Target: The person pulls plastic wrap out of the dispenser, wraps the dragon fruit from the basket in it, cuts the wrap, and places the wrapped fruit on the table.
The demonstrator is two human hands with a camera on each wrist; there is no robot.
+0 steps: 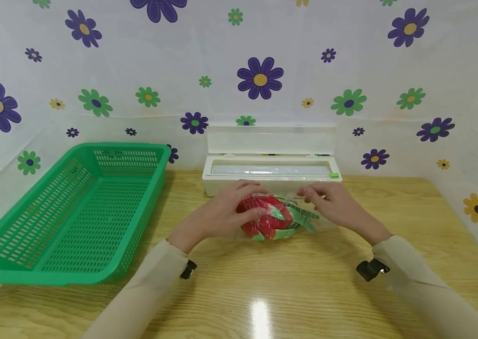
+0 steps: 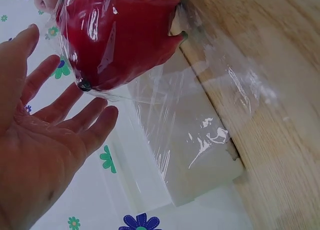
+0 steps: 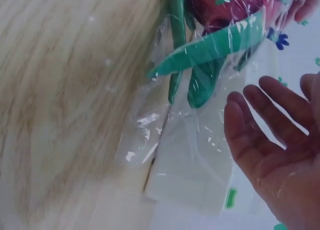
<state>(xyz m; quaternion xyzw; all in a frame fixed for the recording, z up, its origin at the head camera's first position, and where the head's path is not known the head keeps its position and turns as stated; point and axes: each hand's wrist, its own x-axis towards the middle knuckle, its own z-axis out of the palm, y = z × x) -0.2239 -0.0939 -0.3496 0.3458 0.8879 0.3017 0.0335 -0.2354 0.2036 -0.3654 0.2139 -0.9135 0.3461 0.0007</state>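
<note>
A red dragon fruit (image 1: 266,219) with green scales lies on the table, loosely covered by clear cling film (image 3: 145,135). In the head view my left hand (image 1: 226,212) is at the fruit's left end, thumb in front and fingers behind. The left wrist view shows that hand's fingers (image 2: 95,125) spread, with the tips close beside the film-covered fruit. My right hand (image 1: 332,202) is at the right, near the film beside the green leaf tips (image 1: 306,221). In the right wrist view its fingers (image 3: 245,140) are loosely bent and apart.
Behind the fruit stands a white cling film box (image 1: 218,186) with its lid (image 1: 270,140) raised and a film roll (image 1: 268,170) inside. A green slider (image 1: 334,175) sits on its right end. At the left is a green plastic basket (image 1: 137,226). A flowered cloth (image 1: 306,42) hangs behind.
</note>
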